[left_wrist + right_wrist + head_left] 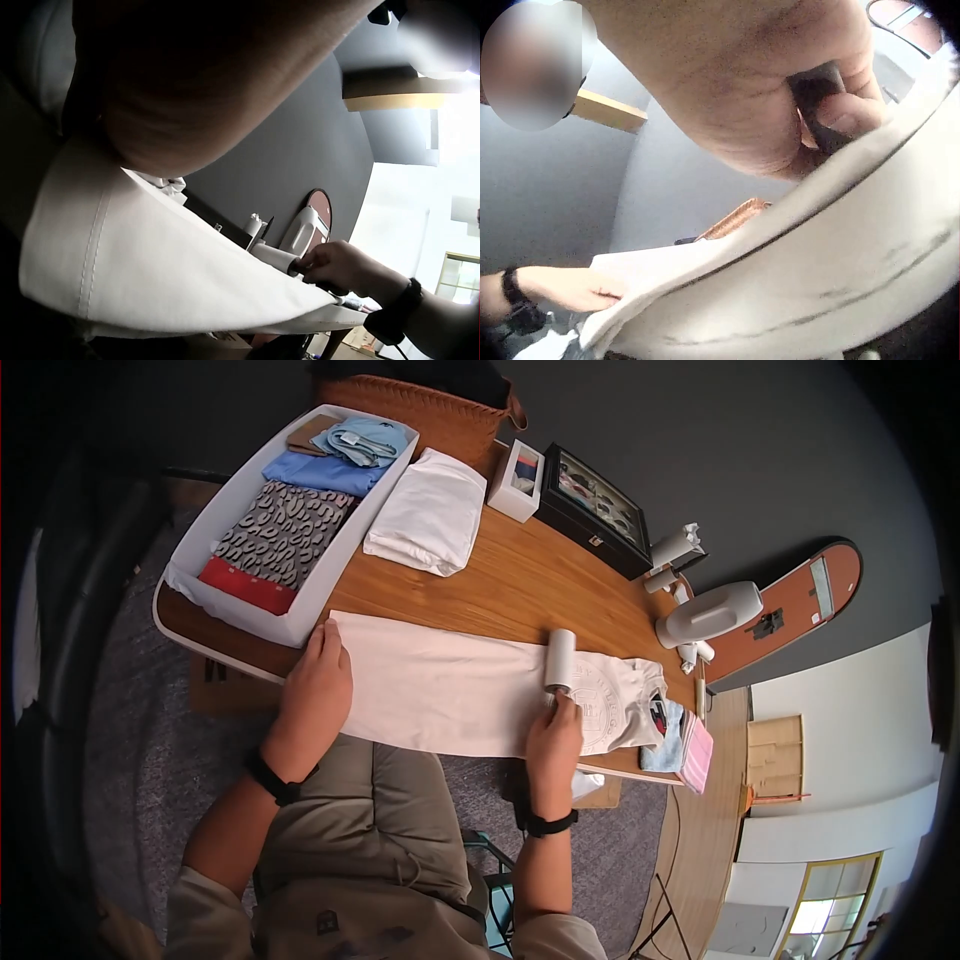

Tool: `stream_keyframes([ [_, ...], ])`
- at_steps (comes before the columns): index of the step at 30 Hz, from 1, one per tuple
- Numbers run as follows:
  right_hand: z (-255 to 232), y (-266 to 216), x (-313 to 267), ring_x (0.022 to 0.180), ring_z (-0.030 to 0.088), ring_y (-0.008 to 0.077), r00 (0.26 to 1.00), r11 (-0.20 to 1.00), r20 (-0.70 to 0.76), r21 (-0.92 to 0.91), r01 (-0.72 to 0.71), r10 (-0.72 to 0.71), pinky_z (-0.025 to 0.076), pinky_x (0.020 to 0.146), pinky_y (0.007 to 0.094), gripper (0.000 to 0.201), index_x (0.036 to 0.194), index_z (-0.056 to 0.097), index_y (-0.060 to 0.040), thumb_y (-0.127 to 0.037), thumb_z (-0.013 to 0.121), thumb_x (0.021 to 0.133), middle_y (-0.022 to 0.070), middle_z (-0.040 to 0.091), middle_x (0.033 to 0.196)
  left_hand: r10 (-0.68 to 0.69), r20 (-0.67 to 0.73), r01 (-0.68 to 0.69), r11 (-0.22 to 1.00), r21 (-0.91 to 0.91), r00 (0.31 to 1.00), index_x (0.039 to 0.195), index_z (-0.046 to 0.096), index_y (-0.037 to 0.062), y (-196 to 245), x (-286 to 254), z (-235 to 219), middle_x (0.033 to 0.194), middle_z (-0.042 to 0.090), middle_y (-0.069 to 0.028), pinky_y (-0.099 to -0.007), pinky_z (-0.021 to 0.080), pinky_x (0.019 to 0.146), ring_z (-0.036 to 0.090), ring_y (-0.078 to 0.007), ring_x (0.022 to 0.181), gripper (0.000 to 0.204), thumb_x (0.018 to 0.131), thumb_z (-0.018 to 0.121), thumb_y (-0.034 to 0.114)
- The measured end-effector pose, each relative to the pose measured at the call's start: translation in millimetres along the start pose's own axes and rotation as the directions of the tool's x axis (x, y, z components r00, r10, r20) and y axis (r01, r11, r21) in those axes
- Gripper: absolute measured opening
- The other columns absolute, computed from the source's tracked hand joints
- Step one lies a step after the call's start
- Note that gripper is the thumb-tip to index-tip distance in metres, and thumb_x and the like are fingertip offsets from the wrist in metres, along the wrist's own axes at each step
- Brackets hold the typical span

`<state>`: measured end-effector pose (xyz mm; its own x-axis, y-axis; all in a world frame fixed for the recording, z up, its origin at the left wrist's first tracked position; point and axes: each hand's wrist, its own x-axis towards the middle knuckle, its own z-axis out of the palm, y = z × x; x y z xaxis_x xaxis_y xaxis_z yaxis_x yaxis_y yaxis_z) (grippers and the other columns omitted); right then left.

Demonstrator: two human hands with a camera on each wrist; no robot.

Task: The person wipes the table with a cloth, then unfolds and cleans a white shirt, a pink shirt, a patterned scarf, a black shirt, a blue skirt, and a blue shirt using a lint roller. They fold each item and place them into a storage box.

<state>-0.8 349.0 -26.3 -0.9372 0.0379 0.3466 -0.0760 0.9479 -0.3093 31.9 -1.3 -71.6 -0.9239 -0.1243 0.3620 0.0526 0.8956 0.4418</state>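
Note:
A pale shirt [440, 680], folded into a long strip with an embossed round emblem, lies along the table's near edge. My right hand [555, 745] grips the dark handle of a white lint roller [561, 660], whose cylinder rests on the shirt beside the emblem. In the right wrist view, fingers [855, 112] curl round that handle. My left hand [318, 690] rests on the shirt's left end, fingertips at its corner near the white box; whether they pinch the cloth cannot be told. The left wrist view shows the cloth [150, 262] close up and the roller [274, 257] beyond.
A white box [190, 585] of folded clothes stands at the left, with a folded white cloth [430, 510] beside it. Behind are a brown basket [420, 420], a small white box [516, 482] and a black display case [595, 510]. Folded pink and blue clothes [695, 755] lie at right.

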Motion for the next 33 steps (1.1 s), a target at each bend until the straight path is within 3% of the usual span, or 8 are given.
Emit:
stream_keyframes([
  [4,-21.1,37.0,5.0,0.103,0.068,0.0501,0.996,0.998,-0.083,-0.054,-0.037,0.032,0.057,0.088,0.0549,0.032,0.130,0.064,0.0051,-0.001,0.059,0.099,0.0305,0.068,0.115,-0.007,0.085,0.006,1.000,0.020,0.996,0.136,0.056,-0.0207,1.2,1.3,-11.2,0.151,0.053,-0.0312,-0.0424,0.053,0.114,0.054,-0.0418,0.142,0.039,0.102,0.050,-0.002],
  [6,-31.0,40.6,3.1,0.104,0.068,0.0496,0.993,0.997,-0.103,-0.049,-0.056,0.050,0.056,0.089,0.0541,0.032,0.130,0.064,0.0056,-0.001,0.060,0.098,0.0304,0.068,0.115,-0.022,0.071,0.027,0.998,-0.063,0.997,0.141,0.052,-0.0172,5.6,4.6,-21.4,0.144,0.059,-0.0296,-0.0462,0.059,0.101,0.066,-0.0459,0.123,0.041,0.106,0.051,0.004],
  [8,-46.6,26.3,-6.5,0.106,0.069,0.0485,0.985,0.995,-0.143,-0.005,-0.103,0.101,0.056,0.091,0.0523,0.032,0.129,0.065,0.0065,0.001,0.062,0.098,0.0295,0.069,0.116,0.045,0.085,-0.047,0.999,0.014,0.995,0.138,0.055,-0.0181,7.2,6.6,-30.9,0.144,0.059,-0.0286,-0.0447,0.058,0.103,0.063,-0.0440,0.127,0.039,0.104,0.051,0.002],
  [11,-60.0,-25.2,-33.4,0.102,0.070,0.0474,0.987,0.997,-0.156,0.073,0.035,-0.024,0.057,0.089,0.0522,0.031,0.129,0.065,0.0056,0.002,0.064,0.099,0.0283,0.069,0.115,0.119,0.105,-0.129,0.987,0.096,0.987,0.133,0.059,-0.0195,7.8,5.6,-34.8,0.146,0.057,-0.0273,-0.0420,0.056,0.108,0.058,-0.0403,0.135,0.036,0.102,0.051,-0.002],
  [13,-56.7,-54.9,-60.8,0.101,0.070,0.0468,0.993,0.973,-0.005,0.197,0.119,-0.121,0.058,0.087,0.0517,0.035,0.132,0.063,0.0063,0.004,0.065,0.097,0.0281,0.069,0.115,0.135,0.108,-0.145,0.985,0.097,0.985,0.131,0.060,-0.0200,9.5,5.7,-33.9,0.147,0.057,-0.0269,-0.0407,0.055,0.111,0.056,-0.0385,0.139,0.036,0.101,0.051,-0.004],
  [15,-48.0,-86.8,-79.3,0.100,0.073,0.0461,0.943,0.891,0.009,0.329,0.312,-0.334,0.061,0.082,0.0485,0.041,0.136,0.062,0.0049,0.007,0.067,0.095,0.0276,0.070,0.116,0.108,0.121,-0.122,0.986,0.111,0.987,0.134,0.059,-0.0197,8.3,4.9,-33.6,0.147,0.057,-0.0261,-0.0406,0.055,0.112,0.057,-0.0387,0.139,0.038,0.101,0.051,-0.003],
  [20,-13.4,-115.3,-110.0,0.100,0.072,0.0471,0.905,0.853,0.143,0.419,0.311,-0.400,0.062,0.079,0.0508,0.041,0.136,0.061,0.0048,0.004,0.067,0.095,0.0269,0.070,0.118,0.082,0.148,-0.094,0.993,0.077,0.986,0.138,0.056,-0.0185,7.8,5.5,-33.3,0.148,0.056,-0.0254,-0.0417,0.052,0.114,0.054,-0.0392,0.141,0.039,0.104,0.052,-0.001],
  [33,-29.3,-15.9,-55.6,0.099,0.070,0.0477,0.995,0.989,0.042,0.125,0.082,-0.088,0.058,0.086,0.0525,0.035,0.134,0.065,0.0054,0.001,0.063,0.099,0.0279,0.070,0.112,0.091,0.109,-0.105,0.987,0.124,0.990,0.136,0.056,-0.0205,13.6,3.1,-26.6,0.148,0.055,-0.0275,-0.0421,0.048,0.120,0.053,-0.0397,0.144,0.039,0.101,0.049,-0.006],
])
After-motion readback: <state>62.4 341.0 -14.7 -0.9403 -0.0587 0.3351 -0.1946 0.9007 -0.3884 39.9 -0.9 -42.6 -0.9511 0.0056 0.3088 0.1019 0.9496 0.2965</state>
